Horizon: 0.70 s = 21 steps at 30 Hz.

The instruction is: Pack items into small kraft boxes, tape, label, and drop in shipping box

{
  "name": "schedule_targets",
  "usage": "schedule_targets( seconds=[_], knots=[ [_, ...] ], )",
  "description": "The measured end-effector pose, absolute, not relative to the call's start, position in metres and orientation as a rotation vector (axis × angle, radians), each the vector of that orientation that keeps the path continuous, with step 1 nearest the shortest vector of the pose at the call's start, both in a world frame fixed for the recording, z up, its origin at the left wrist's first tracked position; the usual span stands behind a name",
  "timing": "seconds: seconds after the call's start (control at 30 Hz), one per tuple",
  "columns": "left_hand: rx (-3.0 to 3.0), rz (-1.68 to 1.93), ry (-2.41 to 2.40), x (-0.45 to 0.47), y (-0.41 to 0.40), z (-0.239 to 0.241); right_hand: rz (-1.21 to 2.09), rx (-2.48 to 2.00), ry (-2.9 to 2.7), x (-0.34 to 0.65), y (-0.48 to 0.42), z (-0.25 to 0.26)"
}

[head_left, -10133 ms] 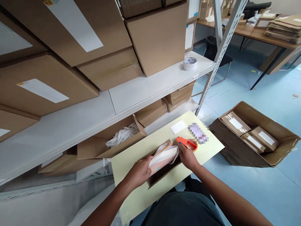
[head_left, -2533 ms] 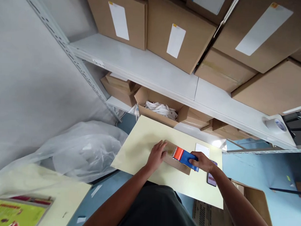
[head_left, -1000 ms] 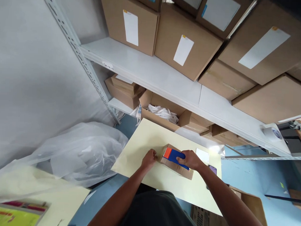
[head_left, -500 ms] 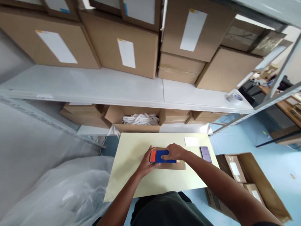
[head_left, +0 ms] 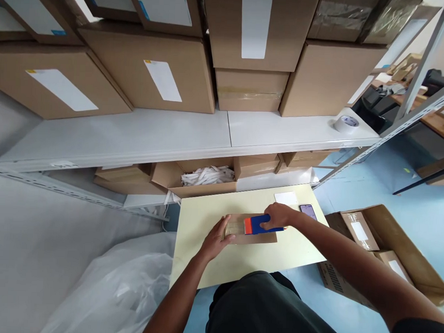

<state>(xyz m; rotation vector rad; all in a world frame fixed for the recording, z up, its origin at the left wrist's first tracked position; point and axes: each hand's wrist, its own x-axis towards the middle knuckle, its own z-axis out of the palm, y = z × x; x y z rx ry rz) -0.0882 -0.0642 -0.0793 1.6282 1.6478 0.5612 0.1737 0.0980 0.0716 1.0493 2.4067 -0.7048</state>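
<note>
On the table [head_left: 248,259] lies one carton [head_left: 249,239].
The left hand [head_left: 215,240] holds its end; the right hand [head_left: 277,216] grips a blue tape dispenser [head_left: 257,225] above it.

Grey shelf [head_left: 179,131] stacked with cartons [head_left: 191,73], some white-labelled; tape roll [head_left: 346,124] near right end. Level below: open carton [head_left: 206,189] of white strips [head_left: 208,175], more boxes [head_left: 258,165] beside it. White card [head_left: 285,198] near phone [head_left: 308,212]. Right: big box [head_left: 402,232] on blue floor [head_left: 343,190], labelled parcels [head_left: 360,228] inside. Lower left: translucent plastic [head_left: 123,284], heaped. Back right: wooden table [head_left: 442,123].
</note>
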Motion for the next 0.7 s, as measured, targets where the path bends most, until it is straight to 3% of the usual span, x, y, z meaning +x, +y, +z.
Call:
schedule_targets(
  seconds=[0.3,0.5,0.7],
  knots=[
    [2.01,0.379,1.799,-0.086,-0.055,-0.059,-0.905,1.244,2.396,0.244,0.1,0.042],
    [2.362,0.214,1.503,-0.037,-0.018,-0.039,-0.909,1.25,2.416,0.242,0.099,0.043],
    [2.403,0.166,1.524,-0.029,-0.012,-0.044,-1.081,1.263,2.438,0.277,0.098,0.027]
  ],
)
